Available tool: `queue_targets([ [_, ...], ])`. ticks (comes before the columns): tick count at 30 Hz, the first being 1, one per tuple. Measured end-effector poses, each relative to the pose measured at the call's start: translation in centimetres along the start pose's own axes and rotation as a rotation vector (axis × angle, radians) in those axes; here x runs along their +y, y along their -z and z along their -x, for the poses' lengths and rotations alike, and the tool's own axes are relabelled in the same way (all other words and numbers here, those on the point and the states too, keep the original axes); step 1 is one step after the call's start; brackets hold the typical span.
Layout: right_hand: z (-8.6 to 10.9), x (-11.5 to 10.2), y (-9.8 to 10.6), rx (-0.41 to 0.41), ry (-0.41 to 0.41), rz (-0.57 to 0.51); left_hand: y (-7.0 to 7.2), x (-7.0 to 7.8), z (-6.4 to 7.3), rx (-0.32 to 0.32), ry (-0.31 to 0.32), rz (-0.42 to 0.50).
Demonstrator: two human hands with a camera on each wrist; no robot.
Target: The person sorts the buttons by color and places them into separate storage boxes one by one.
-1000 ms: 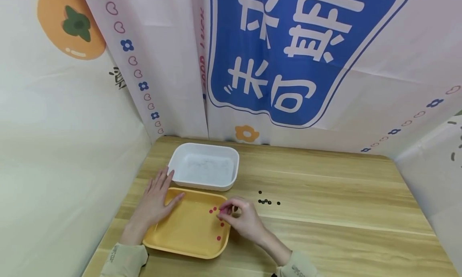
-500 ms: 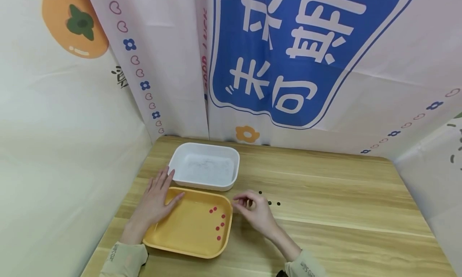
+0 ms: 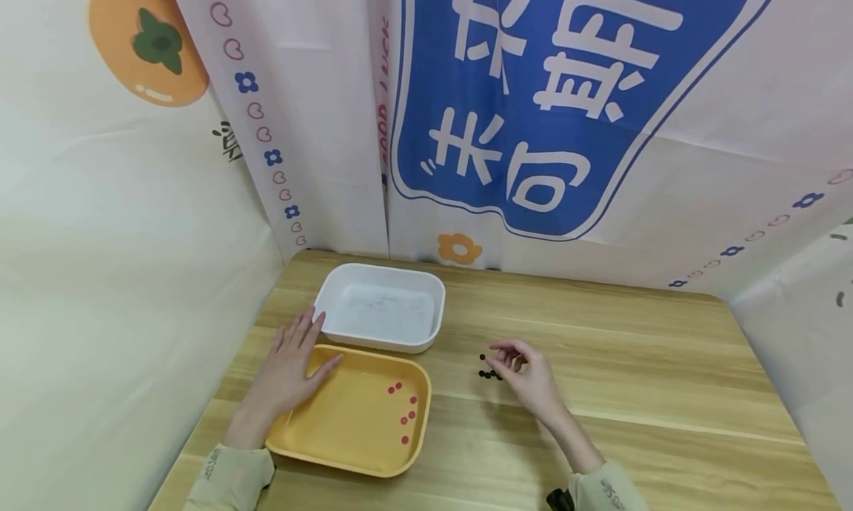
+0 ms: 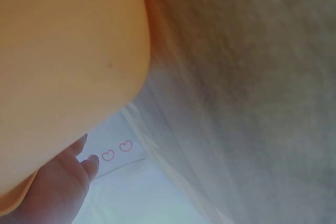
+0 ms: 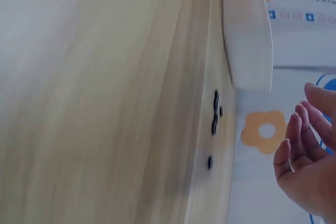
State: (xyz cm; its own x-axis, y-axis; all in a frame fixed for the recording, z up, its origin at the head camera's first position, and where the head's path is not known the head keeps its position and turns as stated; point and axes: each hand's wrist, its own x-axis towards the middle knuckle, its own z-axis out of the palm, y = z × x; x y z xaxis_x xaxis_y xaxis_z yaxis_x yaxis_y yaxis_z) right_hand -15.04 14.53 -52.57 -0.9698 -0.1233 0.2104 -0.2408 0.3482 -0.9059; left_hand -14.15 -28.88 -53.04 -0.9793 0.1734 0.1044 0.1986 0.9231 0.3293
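Observation:
My left hand rests on the left rim of the yellow tray, its fingers straight and reaching to the white tray's near left corner. In the left wrist view the yellow tray hides much of that hand. Several small red discs, like buttons, lie in the yellow tray's right part. On the wood, several small black button-like discs lie in a loose group. My right hand hovers just over them, fingers loosely bent. Nothing shows between thumb and fingers of the right hand in its wrist view.
The white tray stands directly behind the yellow one, with no objects visible inside. The wooden table extends to the right. Printed cloth hangs behind the table and at both sides.
My right hand has let go of a red disc inside the yellow tray, then moved right, out over the black discs. The left hand stays on the rim.

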Motion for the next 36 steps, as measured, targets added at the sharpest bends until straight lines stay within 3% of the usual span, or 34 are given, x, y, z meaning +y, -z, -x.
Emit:
queue_targets([
  [14, -0.2, 3.8, 1.9, -0.168, -0.092, 0.198, -0.6, -0.1, -0.1, 0.002, -0.001, -0.003],
  [30, -0.8, 5.0, 1.9, -0.194, -0.145, 0.274, -0.3, 0.0, -0.2, 0.002, 0.001, -0.009],
  [36, -0.9, 5.1, 1.5, -0.202, -0.117, 0.283, -0.2, 0.0, -0.2, -0.005, 0.008, -0.008],
])
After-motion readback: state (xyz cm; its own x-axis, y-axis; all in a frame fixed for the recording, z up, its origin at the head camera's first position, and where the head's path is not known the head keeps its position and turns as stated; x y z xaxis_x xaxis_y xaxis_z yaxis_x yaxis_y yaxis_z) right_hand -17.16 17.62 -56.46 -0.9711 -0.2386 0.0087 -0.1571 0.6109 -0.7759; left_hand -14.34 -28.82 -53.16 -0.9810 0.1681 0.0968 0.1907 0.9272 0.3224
